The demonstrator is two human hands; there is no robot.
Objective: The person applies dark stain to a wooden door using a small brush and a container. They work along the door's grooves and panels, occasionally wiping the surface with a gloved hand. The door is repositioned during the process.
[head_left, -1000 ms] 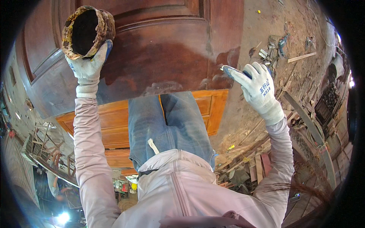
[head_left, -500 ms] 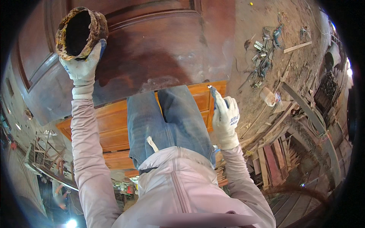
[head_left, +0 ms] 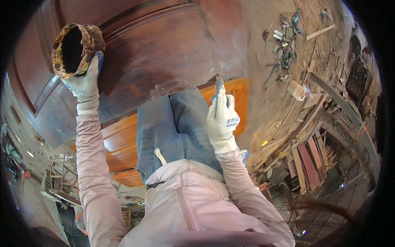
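My left hand point(head_left: 85, 85), in a white glove with blue coating, is closed around a round, open-topped can point(head_left: 97, 41). Thick yellow and brown crust covers the can's rim and wall, and its inside looks dark. Before me lies a dark reddish-brown panelled wooden door point(head_left: 164, 49). At its near edge, the gloved index finger of my right hand point(head_left: 223, 119) stretches out to a small dark notch by the corner. A greyish smear shows at that fingertip. The other fingers are curled, and I see no tool in them.
Beneath the dark door, an orange-brown panelled wooden piece point(head_left: 123, 136) shows around my legs. To the right, a teal power tool point(head_left: 296, 21) lies among metal parts on the dirt floor. Wood offcuts point(head_left: 306, 164) and a long curved strip point(head_left: 345, 105) lie nearer on that side.
My right hand has moved left and slightly up, bringing its fingertip to the door's edge. My left hand and the can sit a little lower and further left in view.
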